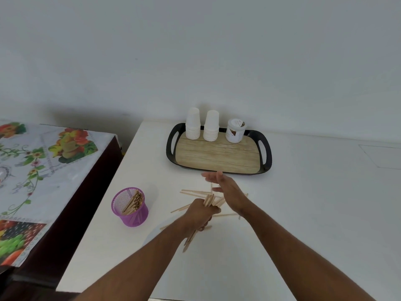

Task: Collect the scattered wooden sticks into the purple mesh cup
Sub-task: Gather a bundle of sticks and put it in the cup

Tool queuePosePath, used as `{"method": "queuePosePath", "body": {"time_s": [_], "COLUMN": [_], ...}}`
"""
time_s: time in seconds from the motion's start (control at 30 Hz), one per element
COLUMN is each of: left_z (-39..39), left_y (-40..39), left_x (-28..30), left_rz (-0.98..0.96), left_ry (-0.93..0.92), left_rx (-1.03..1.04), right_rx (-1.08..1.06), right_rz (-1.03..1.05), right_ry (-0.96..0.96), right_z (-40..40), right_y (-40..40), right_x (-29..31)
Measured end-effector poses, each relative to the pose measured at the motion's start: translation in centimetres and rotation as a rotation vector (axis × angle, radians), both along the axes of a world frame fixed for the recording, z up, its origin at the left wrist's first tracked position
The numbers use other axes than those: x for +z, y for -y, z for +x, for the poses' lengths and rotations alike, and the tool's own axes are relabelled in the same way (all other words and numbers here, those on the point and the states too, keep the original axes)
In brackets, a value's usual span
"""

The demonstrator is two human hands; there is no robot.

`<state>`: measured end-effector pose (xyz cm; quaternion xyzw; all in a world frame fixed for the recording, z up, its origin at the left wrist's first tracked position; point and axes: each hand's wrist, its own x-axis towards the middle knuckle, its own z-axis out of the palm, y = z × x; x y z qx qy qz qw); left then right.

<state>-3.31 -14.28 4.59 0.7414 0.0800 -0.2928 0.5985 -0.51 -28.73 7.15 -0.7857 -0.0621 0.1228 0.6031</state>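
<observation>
While a bundle of wooden sticks point(208, 200) is gripped in the curled fingers of the left hand point(200, 213), its lower ends jutting out below the wrist, more scattered sticks point(193, 192) are left lying flat on the white table point(303, 213), partly hidden beneath both hands. Just past them the right hand point(227, 190) is held with fingers straight and spread, nothing in its grasp; its fingertips are blurred. To the left, the purple mesh cup point(130, 208) is seen upright near the table's left edge, already part filled with sticks. Bare tabletop is left between cup and sticks. Farther back, near the wall, a black-rimmed tray point(217, 170) carries two paper cup stacks point(201, 127) and a white jar point(235, 131).
</observation>
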Motion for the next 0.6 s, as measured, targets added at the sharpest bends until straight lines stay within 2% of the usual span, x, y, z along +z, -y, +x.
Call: {"method": "queuePosePath", "body": {"time_s": [0.03,0.07,0.1,0.13,0.17,0.2,0.23,0.27,0.33,0.4,0.5,0.6], "left_z": [-0.2,-1.1,-2.0,-1.5,-1.9,-2.2,-1.0,-0.2,0.2,0.7,1.3,1.3], "left_y": [0.8,0.3,0.0,0.6,1.1,0.7,1.1,1.6,0.8,1.4,2.1,2.5], "left_x": [0.5,-0.7,-2.0,-2.2,-2.0,-1.1,-0.6,0.7,1.5,2.1,3.7,4.4], "left_rz": [-0.004,-0.081,-0.159,-0.019,0.108,0.042,0.019,0.038,-0.073,-0.22,-0.377,-0.456], "left_ry": [-0.026,0.01,0.048,0.053,0.162,0.125,0.218,0.209,0.287,0.358,0.405,0.459], "left_rx": [-0.03,-0.107,-0.086,-0.062,-0.084,-0.135,-0.07,0.056,0.189,0.322,0.477,0.501], "right_rx": [0.039,0.12,0.212,0.275,0.283,0.241,0.15,0.02,-0.266,-0.45,-0.527,-0.546], "right_rz": [-0.039,-0.11,-0.178,-0.217,-0.223,-0.194,-0.128,-0.035,0.225,0.432,0.602,0.929], "right_ry": [0.005,-0.001,-0.021,-0.047,-0.067,-0.073,-0.07,-0.067,-0.117,-0.234,-0.467,-0.669], "right_z": [0.0,-0.3,-0.8,-1.2,-1.4,-1.4,-1.3,-1.1,-1.1,-1.6,-3.0,-4.5], "right_y": [-0.2,-0.5,-0.7,-0.9,-0.8,-0.7,-0.5,-0.3,-0.1,-0.2,-1.1,-2.4], "right_x": [0.1,-0.2,-0.7,-1.1,-1.4,-1.5,-1.3,-1.2,-1.3,-2.1,-4.3,-5.0]}}
